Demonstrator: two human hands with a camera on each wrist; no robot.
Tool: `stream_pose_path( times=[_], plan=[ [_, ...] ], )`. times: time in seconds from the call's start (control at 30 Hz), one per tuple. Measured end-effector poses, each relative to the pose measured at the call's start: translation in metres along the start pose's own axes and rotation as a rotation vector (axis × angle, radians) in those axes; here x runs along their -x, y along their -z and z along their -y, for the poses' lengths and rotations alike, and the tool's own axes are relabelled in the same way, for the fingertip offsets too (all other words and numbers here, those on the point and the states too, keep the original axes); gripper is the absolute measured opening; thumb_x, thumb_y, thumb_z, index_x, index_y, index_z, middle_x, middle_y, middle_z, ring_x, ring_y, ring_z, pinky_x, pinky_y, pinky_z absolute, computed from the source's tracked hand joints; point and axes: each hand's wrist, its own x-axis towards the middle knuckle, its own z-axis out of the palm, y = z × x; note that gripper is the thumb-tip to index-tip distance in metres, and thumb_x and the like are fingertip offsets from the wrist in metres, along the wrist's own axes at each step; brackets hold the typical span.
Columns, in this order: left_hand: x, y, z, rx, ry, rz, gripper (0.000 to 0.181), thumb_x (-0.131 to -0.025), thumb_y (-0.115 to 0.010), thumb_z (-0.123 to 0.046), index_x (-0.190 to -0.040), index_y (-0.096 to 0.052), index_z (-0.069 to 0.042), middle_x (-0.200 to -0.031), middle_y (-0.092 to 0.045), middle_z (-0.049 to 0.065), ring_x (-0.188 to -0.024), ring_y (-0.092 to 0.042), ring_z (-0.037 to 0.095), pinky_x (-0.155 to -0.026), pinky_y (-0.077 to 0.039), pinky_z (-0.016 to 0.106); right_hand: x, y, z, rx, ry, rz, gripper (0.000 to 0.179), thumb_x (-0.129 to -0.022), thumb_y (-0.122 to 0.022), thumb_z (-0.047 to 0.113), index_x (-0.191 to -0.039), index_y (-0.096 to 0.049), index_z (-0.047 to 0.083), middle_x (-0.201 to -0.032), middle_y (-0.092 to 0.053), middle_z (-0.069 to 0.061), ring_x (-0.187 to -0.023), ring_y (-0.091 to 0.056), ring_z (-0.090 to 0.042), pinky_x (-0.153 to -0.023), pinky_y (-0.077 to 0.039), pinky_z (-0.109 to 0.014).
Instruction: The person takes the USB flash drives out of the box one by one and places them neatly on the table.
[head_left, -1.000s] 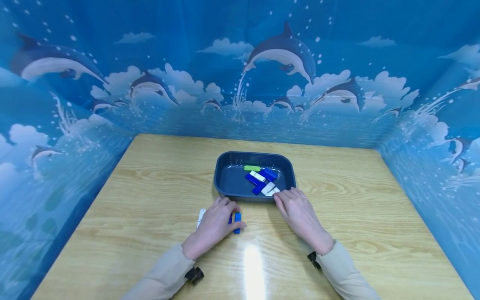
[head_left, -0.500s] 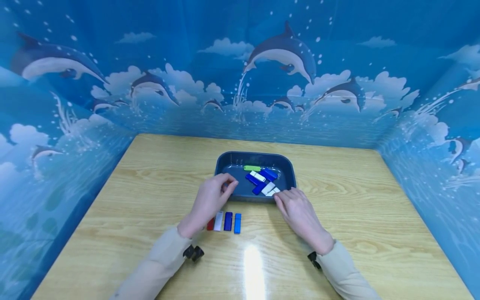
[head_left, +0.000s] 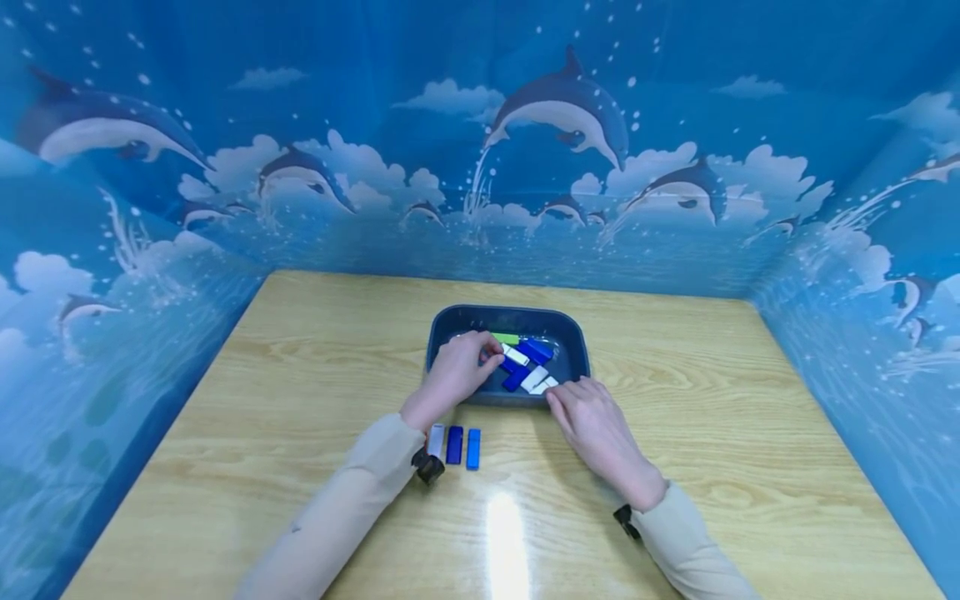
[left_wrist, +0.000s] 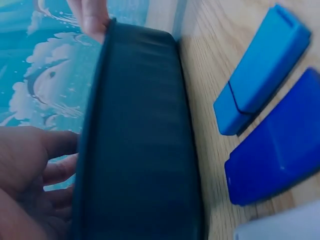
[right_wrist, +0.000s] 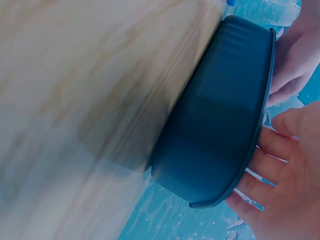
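Observation:
My left hand [head_left: 457,371] reaches over the near left rim of a dark blue tray [head_left: 442,321], thumb and fingertips apart beside a white USB flash drive [head_left: 516,356]. In the left wrist view, the tray wall hides part of those fingers. My right hand [head_left: 596,421] rests its fingers over the near right rim; the right wrist view shows them fairly straight, with the tips behind the rim. Inside lie several flash drives, among them a green one [head_left: 506,338] and a dark blue one [head_left: 515,380].
In front of the tray, a row on the wooden table [head_left: 675,375] includes a light blue drive [head_left: 473,449], a dark blue drive [head_left: 454,445] and a whitish drive [head_left: 437,440]. My left forearm covers the row's left end. A dolphin-print curtain [head_left: 480,167] encloses the back and sides.
My left hand has gone from the row of drives on the table, up and rightward, to over the inside of the tray. My right hand has stayed at the rim.

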Motion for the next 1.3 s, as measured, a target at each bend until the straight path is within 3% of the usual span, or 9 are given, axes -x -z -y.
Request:
stream_pose_path(
  times=[0.27, 0.4, 0.53, 0.77, 1.07, 1.17, 1.3],
  plan=[
    [-0.015, -0.017, 0.006, -0.072, -0.053, 0.14, 0.018, -0.1, -0.065, -0.014, -0.114, -0.076, -0.011, -0.12, -0.072, 0.006, -0.119, -0.063, 0.025, -0.105, -0.05, 0.043, 0.001, -0.001, 0.001, -0.002, 0.013, -0.002, 0.024, -0.105, -0.057, 0.021, -0.103, -0.074, 0.004, -0.096, -0.075, -0.009, -0.097, -0.071, -0.029, -0.11, -0.044, -0.055],
    [-0.019, -0.021, 0.009, -0.088, -0.07, 0.195, 0.022, -0.103, -0.06, -0.011, -0.119, -0.075, -0.011, -0.125, -0.071, 0.006, -0.125, -0.06, 0.027, -0.11, -0.046, 0.042, 0.002, -0.001, 0.001, -0.001, 0.01, 0.0, 0.025, -0.105, -0.056, 0.021, -0.103, -0.074, 0.004, -0.097, -0.075, -0.009, -0.097, -0.071, -0.029, -0.11, -0.044, -0.055],
    [-0.02, -0.021, 0.01, -0.13, -0.068, 0.206, 0.024, -0.101, -0.061, -0.008, -0.121, -0.074, -0.011, -0.128, -0.07, 0.007, -0.127, -0.058, 0.027, -0.112, -0.044, 0.043, 0.002, -0.001, 0.0, 0.004, 0.009, -0.003, 0.024, -0.105, -0.056, 0.021, -0.104, -0.074, 0.004, -0.097, -0.075, -0.009, -0.097, -0.071, -0.029, -0.11, -0.044, -0.055],
    [-0.021, -0.021, 0.011, -0.165, -0.061, 0.203, 0.018, -0.092, -0.075, -0.011, -0.11, -0.075, -0.011, -0.113, -0.072, 0.006, -0.112, -0.065, 0.025, -0.101, -0.051, 0.041, 0.001, -0.001, 0.0, 0.003, 0.015, -0.009, 0.024, -0.104, -0.057, 0.02, -0.103, -0.074, 0.004, -0.096, -0.075, -0.009, -0.096, -0.071, -0.029, -0.11, -0.044, -0.054],
    [-0.022, -0.019, 0.01, -0.203, 0.038, 0.231, 0.02, -0.091, -0.077, -0.014, -0.11, -0.073, -0.011, -0.11, -0.071, 0.004, -0.099, -0.064, 0.02, -0.09, -0.055, 0.038, 0.001, 0.0, 0.0, 0.005, 0.014, -0.009, 0.025, -0.105, -0.056, 0.02, -0.103, -0.074, 0.004, -0.096, -0.075, -0.009, -0.097, -0.071, -0.029, -0.111, -0.043, -0.054],
    [-0.022, -0.018, 0.01, -0.196, 0.035, 0.203, 0.017, -0.092, -0.076, -0.014, -0.109, -0.072, -0.011, -0.104, -0.071, 0.003, -0.092, -0.064, 0.018, -0.083, -0.056, 0.035, 0.001, 0.0, 0.0, 0.002, 0.01, -0.009, 0.024, -0.105, -0.056, 0.02, -0.103, -0.075, 0.004, -0.096, -0.075, -0.008, -0.097, -0.071, -0.028, -0.111, -0.043, -0.054],
    [-0.022, -0.017, 0.011, -0.117, 0.007, 0.134, 0.023, -0.093, -0.075, -0.016, -0.115, -0.07, -0.013, -0.097, -0.071, 0.003, -0.085, -0.065, 0.019, -0.076, -0.056, 0.035, 0.0, 0.0, 0.0, -0.001, 0.01, -0.015, 0.023, -0.104, -0.057, 0.019, -0.101, -0.075, 0.004, -0.094, -0.075, -0.007, -0.095, -0.071, -0.027, -0.111, -0.043, -0.054]
  ],
)
